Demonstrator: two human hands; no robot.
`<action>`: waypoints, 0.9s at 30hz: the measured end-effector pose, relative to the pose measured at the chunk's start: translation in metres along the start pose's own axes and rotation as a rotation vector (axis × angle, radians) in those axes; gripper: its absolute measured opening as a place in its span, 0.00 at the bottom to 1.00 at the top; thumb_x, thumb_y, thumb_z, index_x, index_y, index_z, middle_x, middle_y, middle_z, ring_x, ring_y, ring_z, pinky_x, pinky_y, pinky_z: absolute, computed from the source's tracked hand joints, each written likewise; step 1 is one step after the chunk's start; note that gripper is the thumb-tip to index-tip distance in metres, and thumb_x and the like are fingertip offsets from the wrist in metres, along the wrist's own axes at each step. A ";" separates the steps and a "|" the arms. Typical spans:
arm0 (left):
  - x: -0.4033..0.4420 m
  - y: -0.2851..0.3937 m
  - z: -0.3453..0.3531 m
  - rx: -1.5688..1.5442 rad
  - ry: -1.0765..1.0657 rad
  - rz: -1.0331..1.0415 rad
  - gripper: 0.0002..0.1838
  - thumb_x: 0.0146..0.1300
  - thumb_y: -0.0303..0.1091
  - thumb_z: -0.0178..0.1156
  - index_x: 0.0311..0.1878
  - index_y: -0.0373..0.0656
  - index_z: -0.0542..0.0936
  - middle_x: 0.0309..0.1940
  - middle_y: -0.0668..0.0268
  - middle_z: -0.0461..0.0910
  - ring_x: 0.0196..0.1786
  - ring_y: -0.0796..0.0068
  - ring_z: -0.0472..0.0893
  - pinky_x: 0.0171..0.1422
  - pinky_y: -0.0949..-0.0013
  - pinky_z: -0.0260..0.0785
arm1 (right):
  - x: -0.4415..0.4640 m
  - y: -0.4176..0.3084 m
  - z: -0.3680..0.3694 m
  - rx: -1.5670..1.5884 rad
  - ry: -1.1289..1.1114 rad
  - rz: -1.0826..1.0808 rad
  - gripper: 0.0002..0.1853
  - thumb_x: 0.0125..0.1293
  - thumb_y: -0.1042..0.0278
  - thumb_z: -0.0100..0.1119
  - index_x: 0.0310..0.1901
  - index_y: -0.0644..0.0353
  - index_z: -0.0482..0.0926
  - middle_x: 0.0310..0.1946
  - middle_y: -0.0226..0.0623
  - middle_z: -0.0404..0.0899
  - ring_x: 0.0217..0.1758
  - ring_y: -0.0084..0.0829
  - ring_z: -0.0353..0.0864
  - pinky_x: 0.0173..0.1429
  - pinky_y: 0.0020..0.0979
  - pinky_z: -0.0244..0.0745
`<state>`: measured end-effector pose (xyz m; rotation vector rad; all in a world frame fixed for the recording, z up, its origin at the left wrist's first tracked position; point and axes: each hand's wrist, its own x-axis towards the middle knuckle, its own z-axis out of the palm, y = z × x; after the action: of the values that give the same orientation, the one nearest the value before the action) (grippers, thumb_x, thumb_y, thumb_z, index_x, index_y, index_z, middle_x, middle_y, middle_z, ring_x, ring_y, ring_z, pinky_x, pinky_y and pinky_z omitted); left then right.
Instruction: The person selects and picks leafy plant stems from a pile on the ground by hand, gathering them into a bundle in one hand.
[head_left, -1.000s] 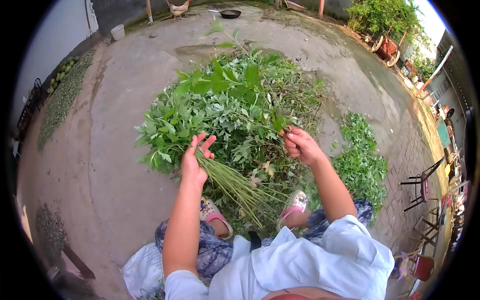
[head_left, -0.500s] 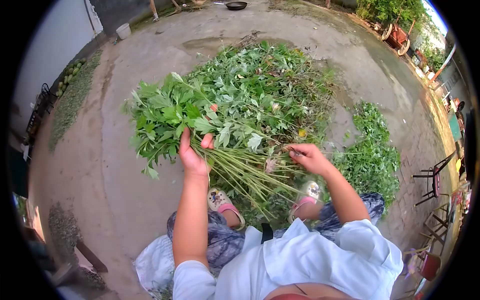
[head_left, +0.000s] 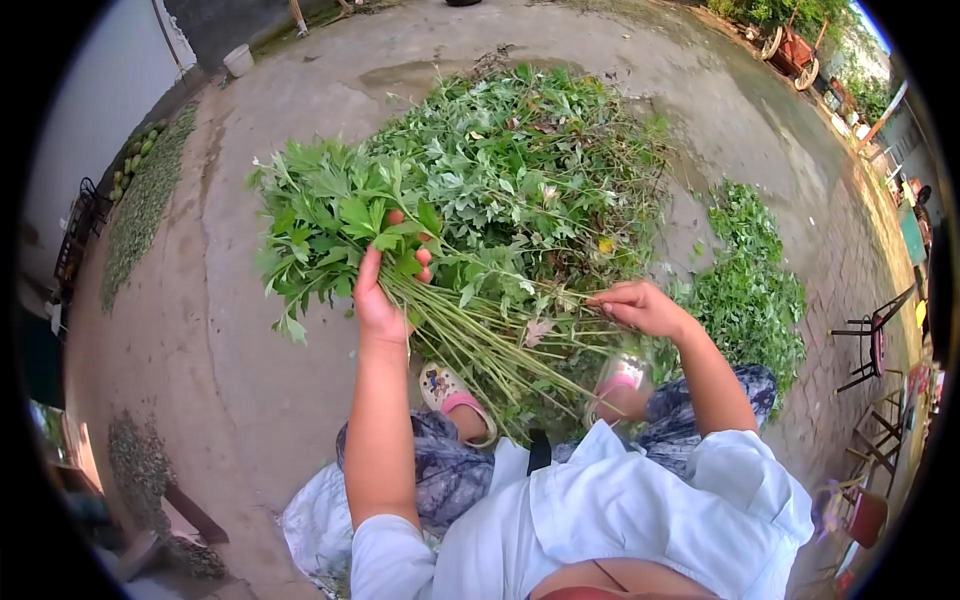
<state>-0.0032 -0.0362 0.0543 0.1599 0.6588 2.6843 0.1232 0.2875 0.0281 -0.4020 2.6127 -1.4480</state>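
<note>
My left hand is wrapped round a thick bunch of leafy green stems that look like mugwort. The lobed leaves spread to the upper left, and the bare stalks fan out to the lower right over my shoes. With thumb and fingers pinched together, my right hand grips the end of a thin stem at the right side of the bunch. Just beyond both hands lies a large heap of the same cut plants, some showing pale leaf undersides. A dry, pinkish-brown leaf hangs among the stalks.
A smaller green pile lies on the concrete at right. Chopped plants line the left wall beside several green melons. A white bucket stands at the back left, a chair at right, a white sack by my left leg.
The bunch stays in my left hand. My right hand has shifted slightly right, its fingers pinching a stem's end. The view has tilted a little downward.
</note>
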 end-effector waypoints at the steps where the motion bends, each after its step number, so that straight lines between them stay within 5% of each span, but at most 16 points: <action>1: 0.000 -0.002 -0.001 0.044 -0.022 -0.010 0.22 0.64 0.43 0.41 0.58 0.42 0.64 0.46 0.52 0.72 0.33 0.73 0.78 0.34 0.72 0.74 | -0.002 -0.011 -0.003 0.099 -0.053 0.260 0.12 0.59 0.71 0.51 0.44 0.60 0.77 0.29 0.35 0.76 0.31 0.27 0.74 0.38 0.27 0.69; 4: -0.002 -0.010 0.002 0.129 0.023 -0.047 0.23 0.62 0.46 0.45 0.54 0.41 0.67 0.36 0.58 0.75 0.27 0.74 0.75 0.31 0.72 0.70 | 0.002 -0.007 -0.006 -0.172 -0.091 0.188 0.16 0.55 0.73 0.51 0.47 0.59 0.75 0.34 0.39 0.76 0.35 0.31 0.75 0.42 0.31 0.70; 5: 0.001 -0.012 -0.007 0.139 -0.072 -0.078 0.23 0.61 0.48 0.47 0.52 0.41 0.68 0.32 0.61 0.74 0.26 0.75 0.73 0.29 0.73 0.68 | 0.004 -0.009 -0.009 -0.336 -0.127 0.174 0.29 0.49 0.73 0.52 0.57 0.57 0.65 0.48 0.45 0.70 0.50 0.38 0.71 0.53 0.34 0.65; 6: 0.002 -0.014 -0.012 0.148 -0.165 -0.110 0.23 0.60 0.49 0.48 0.50 0.40 0.69 0.27 0.64 0.73 0.25 0.76 0.71 0.28 0.74 0.67 | 0.010 -0.017 -0.009 -0.334 -0.122 0.176 0.29 0.49 0.73 0.52 0.57 0.57 0.65 0.48 0.45 0.70 0.50 0.38 0.71 0.53 0.34 0.65; 10: -0.001 -0.025 0.001 0.254 -0.050 -0.151 0.23 0.59 0.50 0.48 0.47 0.39 0.71 0.23 0.65 0.72 0.23 0.77 0.68 0.25 0.75 0.64 | 0.053 -0.081 0.009 -0.249 0.106 -0.200 0.43 0.45 0.69 0.53 0.65 0.57 0.44 0.61 0.53 0.53 0.67 0.44 0.47 0.67 0.39 0.46; 14: -0.006 -0.028 0.014 0.311 -0.087 -0.153 0.23 0.60 0.50 0.46 0.46 0.38 0.70 0.22 0.64 0.72 0.22 0.77 0.68 0.24 0.76 0.63 | 0.101 -0.097 0.050 -0.524 0.011 -0.181 0.35 0.47 0.71 0.51 0.60 0.62 0.55 0.56 0.52 0.61 0.63 0.44 0.56 0.65 0.44 0.48; 15: -0.006 -0.027 0.011 0.280 -0.118 -0.164 0.23 0.61 0.50 0.44 0.46 0.37 0.70 0.24 0.63 0.73 0.22 0.76 0.70 0.24 0.75 0.65 | 0.109 -0.086 0.059 -0.452 -0.049 -0.205 0.26 0.48 0.76 0.48 0.54 0.64 0.63 0.47 0.50 0.70 0.55 0.45 0.66 0.59 0.43 0.57; 18: -0.009 -0.020 0.018 0.362 0.021 -0.086 0.23 0.62 0.48 0.43 0.47 0.37 0.69 0.31 0.60 0.76 0.23 0.75 0.72 0.26 0.74 0.67 | 0.116 -0.069 0.065 -0.197 -0.187 -0.069 0.21 0.49 0.79 0.45 0.50 0.64 0.66 0.40 0.48 0.73 0.48 0.47 0.71 0.52 0.39 0.64; 20: -0.004 -0.020 0.015 0.358 0.108 -0.008 0.20 0.62 0.45 0.45 0.49 0.38 0.68 0.40 0.59 0.76 0.24 0.75 0.73 0.28 0.73 0.68 | 0.116 -0.053 0.066 -0.177 -0.048 -0.110 0.18 0.52 0.79 0.44 0.47 0.63 0.67 0.37 0.49 0.75 0.45 0.46 0.73 0.47 0.36 0.67; 22: 0.002 -0.014 -0.005 0.209 0.225 -0.092 0.19 0.62 0.43 0.47 0.50 0.40 0.68 0.46 0.60 0.74 0.24 0.75 0.73 0.28 0.73 0.68 | 0.115 -0.067 0.049 0.066 0.068 -0.114 0.17 0.55 0.75 0.47 0.48 0.63 0.66 0.40 0.48 0.74 0.46 0.42 0.73 0.50 0.35 0.66; 23: 0.002 -0.014 -0.010 0.167 0.205 -0.115 0.17 0.62 0.42 0.47 0.49 0.41 0.68 0.48 0.60 0.72 0.23 0.74 0.72 0.27 0.73 0.68 | 0.115 -0.072 0.045 0.068 0.064 -0.119 0.18 0.58 0.65 0.47 0.50 0.62 0.66 0.43 0.48 0.73 0.48 0.41 0.72 0.51 0.34 0.65; 24: 0.000 -0.017 -0.009 0.162 0.206 -0.111 0.17 0.62 0.42 0.47 0.49 0.41 0.68 0.48 0.60 0.72 0.23 0.74 0.72 0.27 0.73 0.68 | 0.115 -0.079 0.040 0.064 0.059 -0.119 0.18 0.58 0.65 0.47 0.50 0.62 0.66 0.43 0.48 0.73 0.48 0.41 0.72 0.51 0.34 0.65; 26: -0.006 -0.026 -0.005 0.171 0.124 -0.131 0.17 0.62 0.41 0.47 0.48 0.40 0.68 0.48 0.59 0.72 0.22 0.74 0.72 0.27 0.73 0.67 | 0.118 -0.092 0.036 0.307 -0.207 0.015 0.24 0.61 0.53 0.44 0.52 0.62 0.65 0.44 0.50 0.72 0.50 0.41 0.71 0.53 0.34 0.64; 27: -0.008 -0.029 -0.001 0.162 0.045 -0.100 0.16 0.62 0.40 0.47 0.48 0.40 0.69 0.46 0.58 0.73 0.21 0.74 0.72 0.26 0.72 0.66 | 0.118 -0.094 0.047 0.161 -0.077 -0.077 0.25 0.62 0.47 0.40 0.50 0.62 0.65 0.43 0.52 0.72 0.47 0.45 0.72 0.50 0.37 0.65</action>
<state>0.0136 -0.0160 0.0402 0.1063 0.8751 2.5446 0.0370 0.1674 0.0842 -0.5320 2.4241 -1.6190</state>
